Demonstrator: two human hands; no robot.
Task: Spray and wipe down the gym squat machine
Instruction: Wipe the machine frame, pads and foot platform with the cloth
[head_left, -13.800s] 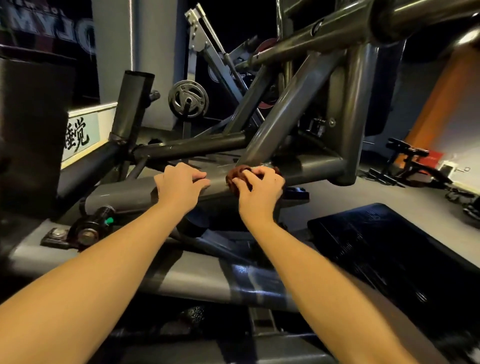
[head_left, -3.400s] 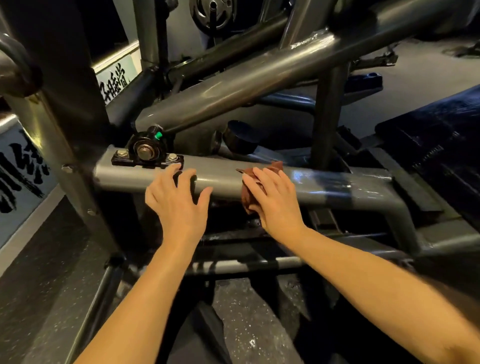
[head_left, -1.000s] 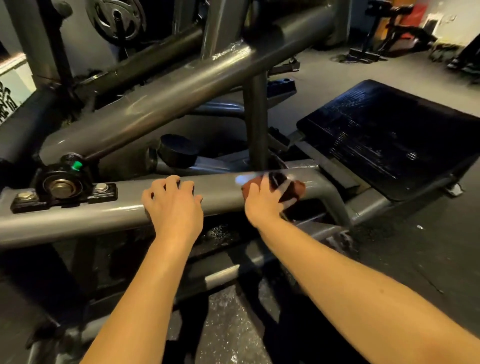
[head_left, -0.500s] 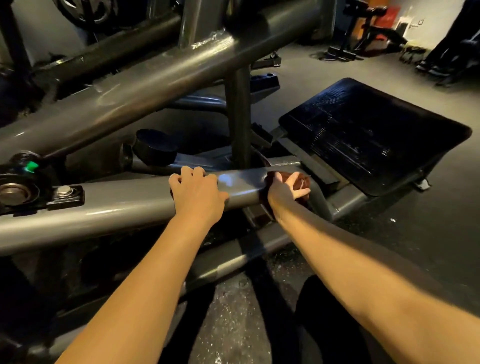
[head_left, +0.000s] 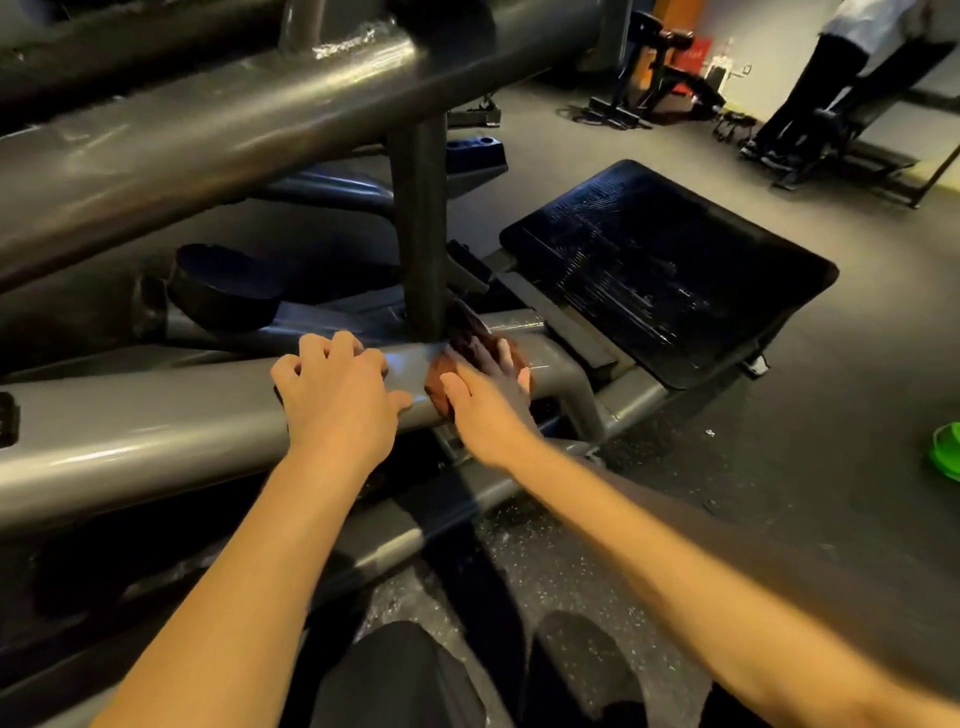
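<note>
The squat machine's low grey tube runs from the left edge to a bend beside the black footplate. My left hand rests on top of this tube, fingers curled over its far side. My right hand presses a reddish-brown cloth flat against the tube just left of the bend, fingers spread and blurred by motion. A dark upright post rises right behind the cloth. No spray bottle is in view.
A thick slanted grey beam crosses overhead at the upper left. A black round pad sits behind the tube. A green object lies on the floor at the right edge. A person's legs stand at the far right near other gym equipment.
My right hand has slid the cloth back up onto the top of the tube near the bend, fingers now spread flat. My left hand has stayed on the tube. The camera has turned right.
</note>
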